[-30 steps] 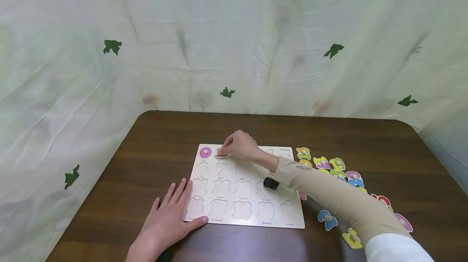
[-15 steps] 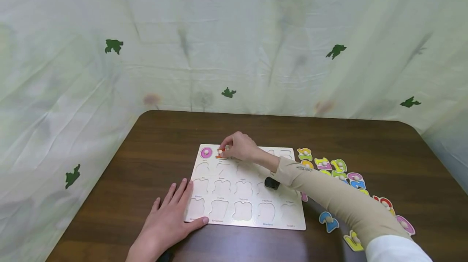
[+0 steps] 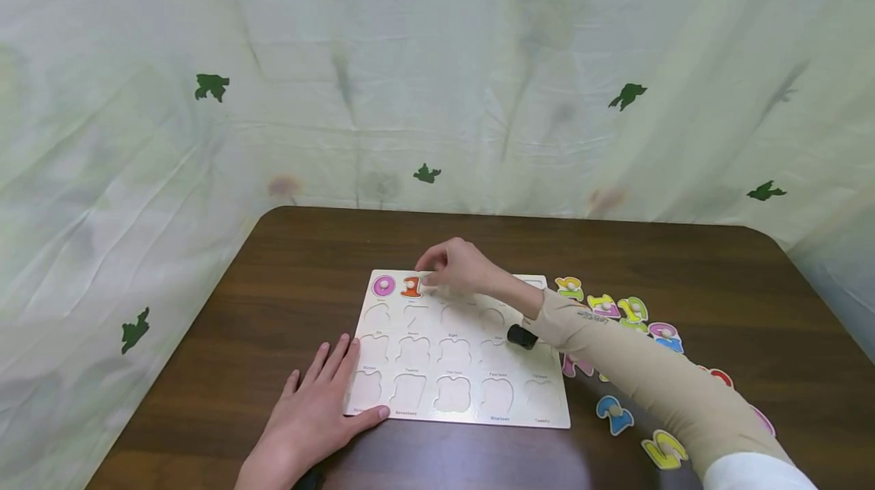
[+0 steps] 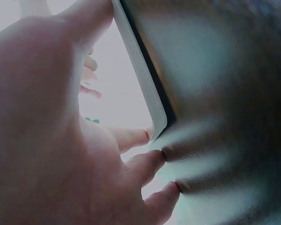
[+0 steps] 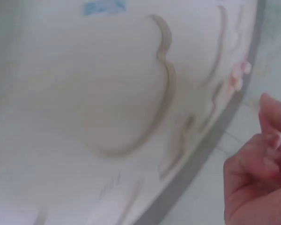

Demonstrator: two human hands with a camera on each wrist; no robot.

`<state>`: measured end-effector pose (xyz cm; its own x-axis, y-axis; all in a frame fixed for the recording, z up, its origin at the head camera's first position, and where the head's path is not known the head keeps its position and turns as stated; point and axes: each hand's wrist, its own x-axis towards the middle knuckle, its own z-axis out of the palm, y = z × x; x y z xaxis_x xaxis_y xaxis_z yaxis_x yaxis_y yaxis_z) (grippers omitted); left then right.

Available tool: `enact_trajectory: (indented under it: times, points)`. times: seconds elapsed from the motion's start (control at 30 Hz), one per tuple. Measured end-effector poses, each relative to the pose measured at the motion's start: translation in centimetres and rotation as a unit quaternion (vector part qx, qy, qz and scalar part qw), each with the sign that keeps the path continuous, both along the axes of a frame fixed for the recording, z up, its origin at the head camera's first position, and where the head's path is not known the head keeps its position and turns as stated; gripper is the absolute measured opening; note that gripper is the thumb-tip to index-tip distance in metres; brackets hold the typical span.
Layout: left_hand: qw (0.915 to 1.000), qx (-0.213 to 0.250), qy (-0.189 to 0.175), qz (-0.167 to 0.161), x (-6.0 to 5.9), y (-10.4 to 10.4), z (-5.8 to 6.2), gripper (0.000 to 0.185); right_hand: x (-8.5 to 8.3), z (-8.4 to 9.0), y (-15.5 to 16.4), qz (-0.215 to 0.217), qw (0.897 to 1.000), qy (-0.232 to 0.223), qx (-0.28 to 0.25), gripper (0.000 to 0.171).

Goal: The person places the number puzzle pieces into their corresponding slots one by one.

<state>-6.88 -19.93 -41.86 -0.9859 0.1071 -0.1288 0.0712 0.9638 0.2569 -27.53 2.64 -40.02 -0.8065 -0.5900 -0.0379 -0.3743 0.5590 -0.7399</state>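
The right hand (image 3: 459,266), fingers loosely curled and empty, hovers just right of the orange number piece (image 3: 411,286) seated in the board (image 3: 472,410)'s upper-left row. The left hand (image 3: 311,418) lies flat on the bench (image 3: 287,262), thumb touching the board's lower-left corner. Its sleeve could knock the loose pieces (image 3: 632,309) at right.

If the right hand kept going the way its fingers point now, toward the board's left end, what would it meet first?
Probably the orange number piece seated in the white wooden puzzle board: the right hand hovers just beside it, fingertips aimed leftward. Beyond that sits the pink zero piece. The hand's height above the board is unclear, so it might pass over.
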Motion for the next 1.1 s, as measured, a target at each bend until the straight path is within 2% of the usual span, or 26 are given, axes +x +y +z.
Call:
enact_trajectory:
  times: [0.17,0.4,0.53,0.63,0.8,0.93,1.1]
  points:
    - [1.0,-0.003,-0.002,-0.002,-0.1,0.0,0.0,0.107,0.9,1.7,3.1,0.039,0.999,0.003,-0.035,0.019]
    - [0.9999,-0.001,-0.016,0.002,0.0,0.0,0.2,0.109,3.6,3.9,8.3,0.05,0.998,-0.002,-0.047,0.018]
    - [0.9998,-0.002,-0.018,0.0,-0.1,0.1,0.2,0.109,5.4,4.4,11.4,0.059,0.998,-0.001,-0.038,0.013]
    - [0.9999,-0.002,-0.015,-0.002,-0.1,0.2,0.1,0.109,6.7,4.7,13.8,0.063,0.998,0.002,-0.013,0.01]
    - [0.9999,-0.001,-0.012,-0.003,-0.1,0.2,0.0,0.109,9.0,4.0,17.9,0.076,0.997,-0.015,0.009,0.009]
    - [0.9999,-0.001,-0.011,-0.005,0.0,0.2,0.0,0.109,11.0,2.6,20.6,0.101,0.995,-0.019,-0.003,0.01]
    - [1.0,-0.004,-0.006,-0.007,0.0,0.2,0.0,0.109,13.0,1.1,23.1,0.108,0.994,-0.023,-0.022,0.012]
